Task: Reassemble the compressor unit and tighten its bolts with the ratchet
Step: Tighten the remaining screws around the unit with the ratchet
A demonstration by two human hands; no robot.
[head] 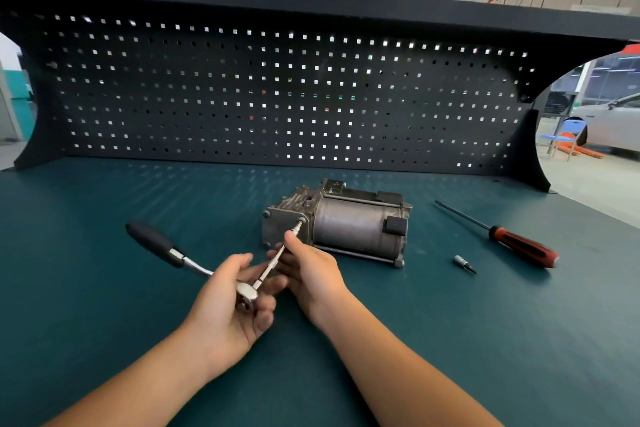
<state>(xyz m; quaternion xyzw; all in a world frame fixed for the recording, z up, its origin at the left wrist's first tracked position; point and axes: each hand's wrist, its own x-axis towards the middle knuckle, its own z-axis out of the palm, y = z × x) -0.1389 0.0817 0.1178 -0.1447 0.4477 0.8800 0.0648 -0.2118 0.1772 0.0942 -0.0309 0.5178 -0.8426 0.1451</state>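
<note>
The grey metal compressor unit (349,222) lies on its side on the green bench top, its square end plate facing me. A ratchet (180,255) with a black handle points up and left; its long extension bar (277,255) reaches to a bolt at the end plate's upper right corner (300,220). My left hand (228,305) cups the ratchet head from below. My right hand (311,270) pinches the extension bar near the bolt, thumb on top.
A red-and-black screwdriver (512,239) lies to the right of the compressor, and a small loose bit socket (464,263) lies in front of it. A black pegboard (277,97) rises along the bench's far edge. The green bench mat (104,305) extends widely left.
</note>
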